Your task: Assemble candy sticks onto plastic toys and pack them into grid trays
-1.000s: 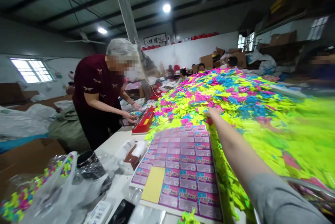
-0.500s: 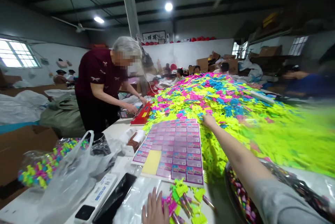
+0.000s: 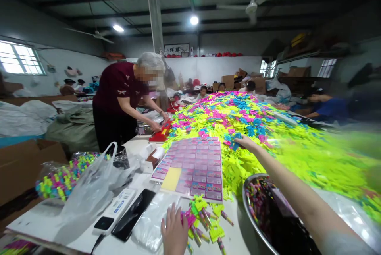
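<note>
My right hand (image 3: 246,142) reaches over the near edge of a large heap of small plastic toy pieces (image 3: 253,163). Its fingers are closed on a blue plastic toy piece (image 3: 236,141); whether more than one is held, I cannot tell. My left hand (image 3: 175,227) lies palm down on the table, fingers stretched out. Beside its fingertips is a small group of yellow-green and magenta plastic pieces (image 3: 216,232) with several candy-filled tubes (image 3: 227,218). A clear plastic bag stack (image 3: 151,223) lies left of that hand. Printed pink label sheets (image 3: 199,167) lie beyond it.
A metal bowl (image 3: 245,199) of wrapped candies stands under my right forearm. A black phone (image 3: 133,214), a white device (image 3: 115,210) with a cable and a white carrier bag (image 3: 89,195) are at left. A co-worker (image 3: 122,92) bends over a red tray (image 3: 160,132).
My right hand has lifted slightly from the heap, with the blue piece now plainly in its fingers. The view has shifted, showing more of the bowl. My left hand stays on the table.
</note>
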